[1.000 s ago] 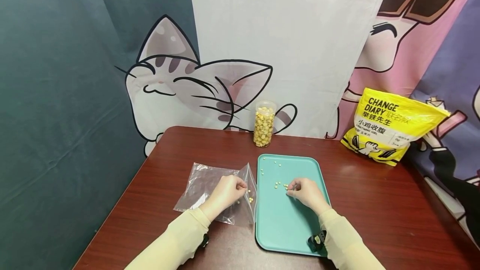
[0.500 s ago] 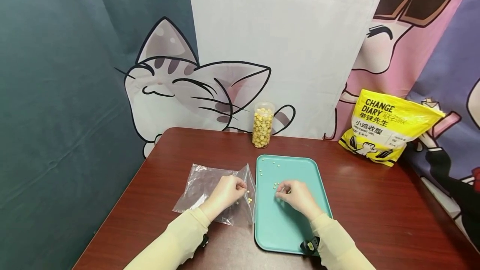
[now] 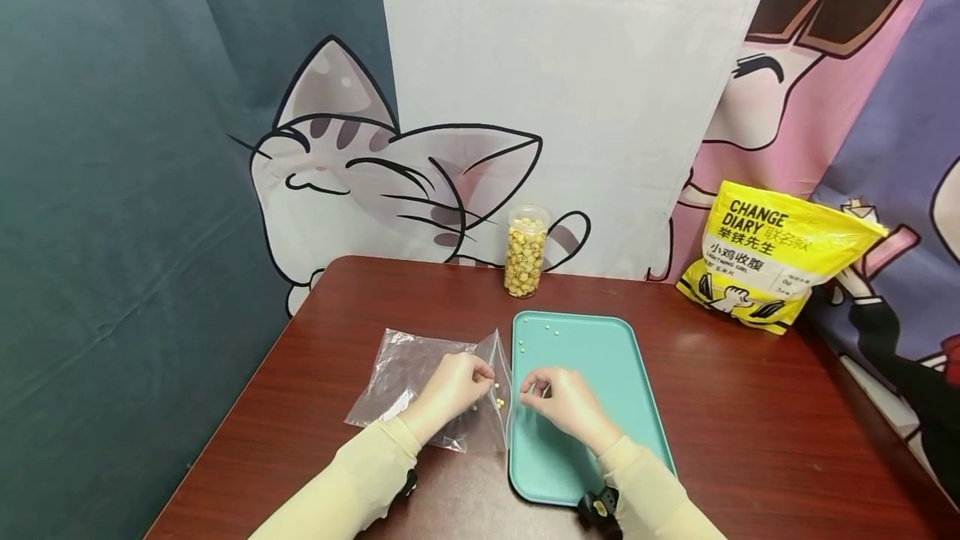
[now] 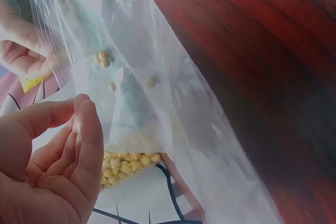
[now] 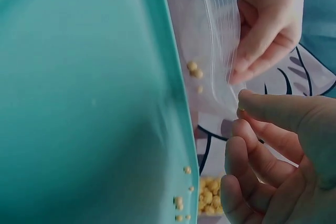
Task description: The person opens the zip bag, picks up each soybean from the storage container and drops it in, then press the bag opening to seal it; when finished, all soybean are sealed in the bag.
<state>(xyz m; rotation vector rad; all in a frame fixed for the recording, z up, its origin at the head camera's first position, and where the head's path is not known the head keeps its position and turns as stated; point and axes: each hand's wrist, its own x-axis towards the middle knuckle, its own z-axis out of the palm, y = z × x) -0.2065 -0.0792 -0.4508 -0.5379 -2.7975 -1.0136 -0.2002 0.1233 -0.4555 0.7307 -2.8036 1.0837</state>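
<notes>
A: The bag (image 3: 431, 386) is laid on the table (image 3: 750, 423), just left of the tray (image 3: 600, 357), with its mouth turned toward the tray. Its upper lip is pinched by the left hand (image 3: 450, 386), so the mouth is held apart.

B: And the right hand (image 3: 562, 402)?

A: It is held over the tray's left edge, close to the bag's mouth. Its fingers (image 5: 273, 109) are curled, thumb against forefinger. A pellet is probably pinched there, but that cannot be made out for certain.

B: How is the bag judged to handle?

A: As very light, limp and slick. Thin clear film is seen in the left wrist view (image 4: 157, 103), with no stiffness except along the zip strip (image 5: 223, 35). The strip is the best place for a hold: only there can the mouth be kept open. If the film lower down is taken, the bag is likely to fold shut.

B: What is inside?

A: A few small yellow pellets (image 4: 103, 59), loose near the mouth. They look hard, round and light, so they are expected to roll freely and slip from a loose pinch.

B: Anything else about?

A: More pellets (image 3: 542, 325) are scattered at the tray's far end. A jar (image 3: 527, 250) of yellow pieces stands behind the tray, and a yellow pouch (image 3: 776, 257) well to the right.
</notes>
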